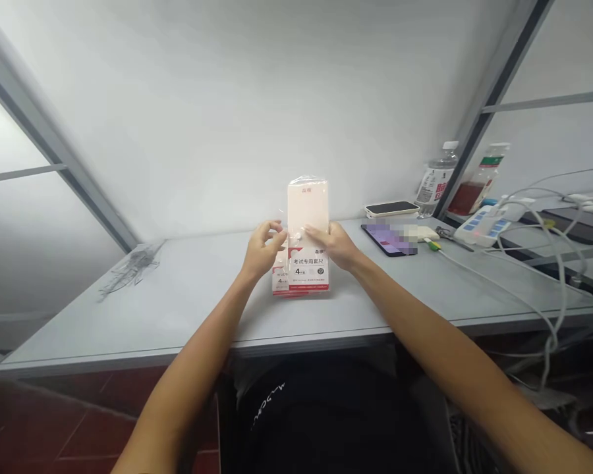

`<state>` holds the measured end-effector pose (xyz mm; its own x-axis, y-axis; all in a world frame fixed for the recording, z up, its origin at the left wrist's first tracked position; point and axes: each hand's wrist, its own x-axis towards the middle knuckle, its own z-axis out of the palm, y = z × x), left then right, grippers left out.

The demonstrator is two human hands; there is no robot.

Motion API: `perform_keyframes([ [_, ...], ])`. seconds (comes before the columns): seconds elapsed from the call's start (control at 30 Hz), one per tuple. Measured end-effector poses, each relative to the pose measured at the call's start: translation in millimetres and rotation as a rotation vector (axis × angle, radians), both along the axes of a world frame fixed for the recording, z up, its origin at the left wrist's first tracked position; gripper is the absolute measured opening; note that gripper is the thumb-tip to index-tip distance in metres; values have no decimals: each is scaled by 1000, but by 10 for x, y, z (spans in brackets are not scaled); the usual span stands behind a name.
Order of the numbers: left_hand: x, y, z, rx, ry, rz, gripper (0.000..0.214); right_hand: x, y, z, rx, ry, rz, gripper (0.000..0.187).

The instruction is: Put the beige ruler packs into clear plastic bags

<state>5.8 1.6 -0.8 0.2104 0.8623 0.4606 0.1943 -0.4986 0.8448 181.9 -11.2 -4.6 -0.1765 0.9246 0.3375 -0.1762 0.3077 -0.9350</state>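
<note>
My right hand [343,247] grips a clear plastic packet of a ruler set [308,210], thumb across its front near a round white snap. The packet stands upright, with a pale card above and a white and red label below. Behind it, shifted left, shows at least one similar ruler set packet [279,280], mostly hidden. My left hand [265,250] is at the left edge of the packets, fingers curled and thumb against the plastic of the rear one. Its fingertips are partly hidden.
On the grey table [192,296], a wire-like dark object [131,270] lies left. To the right are a phone with a lit screen [388,240], another phone [392,209], a bottle [437,181], a power strip [484,224] and tangled white cables [558,296]. A white wall [227,118] stands behind.
</note>
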Motion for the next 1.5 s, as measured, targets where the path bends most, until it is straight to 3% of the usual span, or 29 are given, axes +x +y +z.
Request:
perform_keyframes([
  [0.17, 8, -24, 36, -208, -134, -255, 24, 0, -1, 9, -13, 29, 17, 41],
  [0.3, 7, -37, 39, -290, -183, -334, 25, 16, -19, 20, -18, -5, 5, 42],
  [0.6, 19, 13, -44, -282, -197, -300, 24, 41, 36, -31, 2, -155, -60, 40],
  [0.9, 47, -45, -29, -281, -90, -368, 31, 10, -19, 1, 76, -201, -91, 41],
  [1.5, 64, -102, -6, -134, -45, -337, 31, -7, -21, 1, 124, -64, -115, 41],
])
